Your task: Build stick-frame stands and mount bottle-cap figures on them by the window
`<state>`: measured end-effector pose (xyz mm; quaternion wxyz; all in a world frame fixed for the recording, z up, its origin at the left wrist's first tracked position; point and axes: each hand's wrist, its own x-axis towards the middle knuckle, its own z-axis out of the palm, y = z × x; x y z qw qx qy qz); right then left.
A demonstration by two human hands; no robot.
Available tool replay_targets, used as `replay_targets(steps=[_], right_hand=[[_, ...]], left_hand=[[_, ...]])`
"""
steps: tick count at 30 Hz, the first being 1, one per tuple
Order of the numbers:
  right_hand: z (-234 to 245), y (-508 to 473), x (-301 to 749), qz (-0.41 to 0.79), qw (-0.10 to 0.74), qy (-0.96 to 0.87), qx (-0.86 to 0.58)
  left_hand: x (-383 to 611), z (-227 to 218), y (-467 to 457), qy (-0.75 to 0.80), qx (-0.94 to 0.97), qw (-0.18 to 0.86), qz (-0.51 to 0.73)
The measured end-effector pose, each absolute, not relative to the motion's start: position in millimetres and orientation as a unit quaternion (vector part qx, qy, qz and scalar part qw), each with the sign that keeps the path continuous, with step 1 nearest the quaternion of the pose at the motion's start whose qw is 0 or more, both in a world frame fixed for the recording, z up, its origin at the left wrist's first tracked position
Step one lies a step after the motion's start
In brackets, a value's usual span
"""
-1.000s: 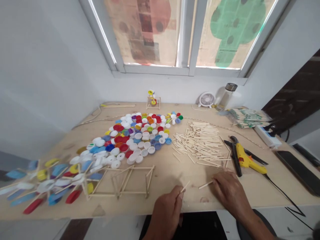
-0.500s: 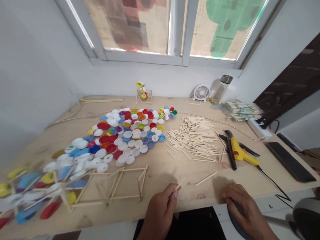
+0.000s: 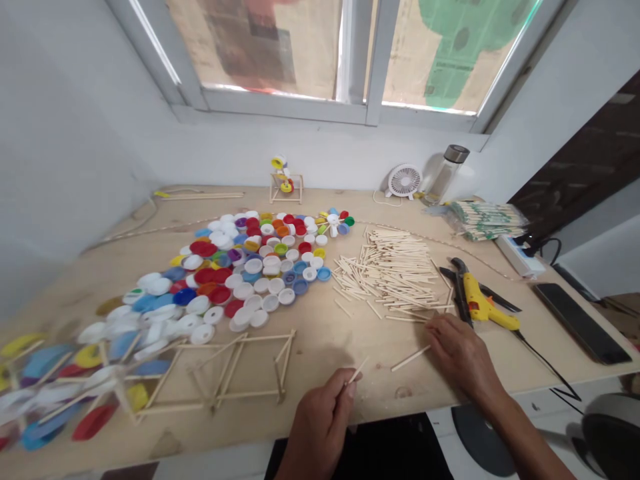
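Watching from my remote seat, I see the left hand [image 3: 320, 427] closest to the camera, at the front edge of the wooden table [image 3: 350, 333]. Its thumb and forefinger pinch the low end of a short wooden stick [image 3: 358, 371], which points up and away. The right hand [image 3: 460, 353] lies on the board with fingers loosely together and holds nothing; a loose stick [image 3: 410, 359] is just beside its thumb. I think the pinch is risky, because so thin a stick held only at its end may slip or snap. A careless push from the right hand may roll the loose stick off the front edge, and the light stick frame [image 3: 235, 373] on the left would shift easily if bumped. Further back, the yellow glue gun [image 3: 483, 307] and the heap of sticks [image 3: 395, 273] are near the right fingers, so a wide sweep may scatter them. Half a second earlier the right hand hung over the table edge; now it is on the board, while the left pinch is unchanged.
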<state>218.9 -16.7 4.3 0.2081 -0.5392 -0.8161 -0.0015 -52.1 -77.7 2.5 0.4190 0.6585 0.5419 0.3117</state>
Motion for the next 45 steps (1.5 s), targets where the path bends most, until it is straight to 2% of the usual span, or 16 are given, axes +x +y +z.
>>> replay_targets(steps=[8,19,23,28,36,45], right_hand=[[8.1,6.5,205.5,-0.023,0.120,-0.851,-0.511],[4.5,12.8,198.6,-0.099,0.087,-0.830,-0.542],[6.6,13.4,194.2,-0.111,0.100,-0.821,-0.552],[12.6,14.2,169.9,-0.063,0.143,-0.835,-0.527],[8.0,27.9,128.0,-0.098,0.129,-0.837,-0.522],[10.7,32.9,95.4,-0.071,0.118,-0.850,-0.508]], left_hand=[[-51.9,6.9,-77.6,0.546,0.654,0.412,0.323],[-51.8,4.7,-79.5,0.543,0.639,0.433,0.331],[-51.8,7.0,-79.5,0.548,0.637,0.428,0.334],[-51.6,4.3,-79.8,0.549,0.638,0.423,0.336],[-52.1,-2.8,-82.2,0.538,0.631,0.413,0.377],[-54.0,-6.6,-88.7,0.544,0.586,0.430,0.419]])
